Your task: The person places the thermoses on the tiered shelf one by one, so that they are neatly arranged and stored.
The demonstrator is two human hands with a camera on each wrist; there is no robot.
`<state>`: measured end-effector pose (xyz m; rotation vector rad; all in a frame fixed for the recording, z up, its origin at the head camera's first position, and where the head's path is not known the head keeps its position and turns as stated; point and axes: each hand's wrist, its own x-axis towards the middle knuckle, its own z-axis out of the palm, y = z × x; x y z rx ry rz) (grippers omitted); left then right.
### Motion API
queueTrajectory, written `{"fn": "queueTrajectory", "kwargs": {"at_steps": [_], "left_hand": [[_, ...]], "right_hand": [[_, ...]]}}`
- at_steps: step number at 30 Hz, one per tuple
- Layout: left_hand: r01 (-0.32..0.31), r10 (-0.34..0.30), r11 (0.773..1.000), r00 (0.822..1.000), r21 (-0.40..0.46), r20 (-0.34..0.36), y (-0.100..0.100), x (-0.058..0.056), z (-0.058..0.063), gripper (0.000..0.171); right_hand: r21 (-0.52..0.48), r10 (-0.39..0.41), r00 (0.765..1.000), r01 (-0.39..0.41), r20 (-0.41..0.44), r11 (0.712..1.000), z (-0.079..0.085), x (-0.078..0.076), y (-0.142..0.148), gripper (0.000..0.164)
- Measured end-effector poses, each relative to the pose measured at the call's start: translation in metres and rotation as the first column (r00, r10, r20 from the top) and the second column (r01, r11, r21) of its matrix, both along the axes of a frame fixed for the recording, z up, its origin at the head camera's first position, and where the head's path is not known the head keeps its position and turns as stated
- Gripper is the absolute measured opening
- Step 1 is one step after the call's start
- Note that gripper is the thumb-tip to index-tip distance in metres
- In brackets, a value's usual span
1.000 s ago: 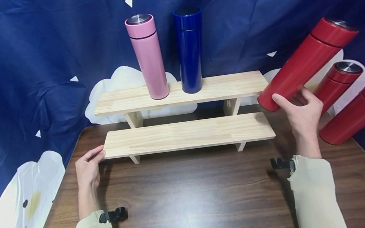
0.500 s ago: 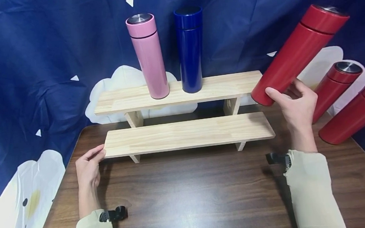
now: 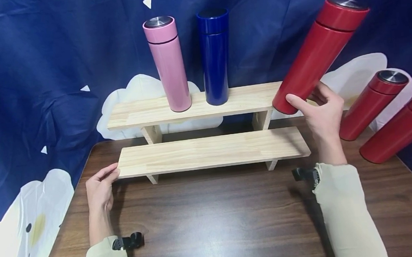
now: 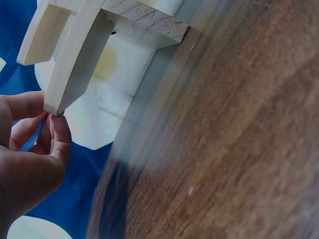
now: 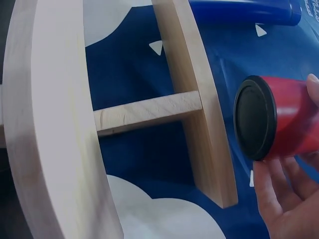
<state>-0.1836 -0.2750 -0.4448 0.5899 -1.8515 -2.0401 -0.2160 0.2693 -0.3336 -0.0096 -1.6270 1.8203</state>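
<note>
My right hand (image 3: 324, 120) grips a red thermos flask (image 3: 316, 55) near its base, with the thumb in front. The flask leans to the right, held up at the right end of the upper shelf board (image 3: 249, 99). In the right wrist view its black base (image 5: 255, 118) stands apart from the wood. My left hand (image 3: 99, 191) pinches the left end of the lower board (image 3: 211, 151) of a two-tier wooden stand; the left wrist view shows fingers and thumb at that board's corner. A pink flask (image 3: 168, 68) and a dark blue flask (image 3: 215, 62) stand upright on the upper board.
Two more red flasks, a rear one (image 3: 373, 103) and a front one (image 3: 401, 127), stand on the brown wooden table (image 3: 214, 221) at the right. Behind hangs a blue cloth (image 3: 55, 43) with white shapes.
My right hand has carried the red flask to the left, and the flask has become somewhat more upright. My left hand has stayed at the board's end.
</note>
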Motion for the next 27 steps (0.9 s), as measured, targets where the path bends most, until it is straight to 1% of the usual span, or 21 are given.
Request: {"fn": "queueTrajectory", "kwargs": {"at_steps": [7, 11, 14, 21, 27], "left_hand": [[-0.001, 0.002, 1.0, 1.0, -0.001, 0.006, 0.0, 0.0, 0.0, 0.026], [-0.003, 0.003, 1.0, 1.0, 0.001, 0.006, 0.0, 0.0, 0.0, 0.027], [-0.004, 0.004, 1.0, 1.0, 0.002, 0.005, 0.0, -0.001, 0.0, 0.028], [-0.01, 0.01, 1.0, 1.0, 0.001, 0.004, -0.001, -0.001, 0.0, 0.028], [-0.003, 0.003, 1.0, 1.0, -0.011, 0.008, -0.001, -0.001, -0.001, 0.028]], "right_hand": [[0.017, 0.016, 1.0, -0.016, 0.0, 1.0, 0.003, -0.005, -0.01, 0.055], [-0.011, 0.044, 0.999, -0.044, 0.0, 0.999, 0.004, -0.008, -0.015, 0.056], [-0.012, 0.053, 0.999, -0.053, 0.012, 0.999, 0.005, -0.01, -0.019, 0.057], [0.094, 0.021, 0.997, -0.028, 0.069, 0.995, 0.009, -0.019, -0.028, 0.059], [0.142, 0.018, 0.995, -0.032, 0.096, 0.989, 0.01, -0.029, -0.036, 0.062]]}}
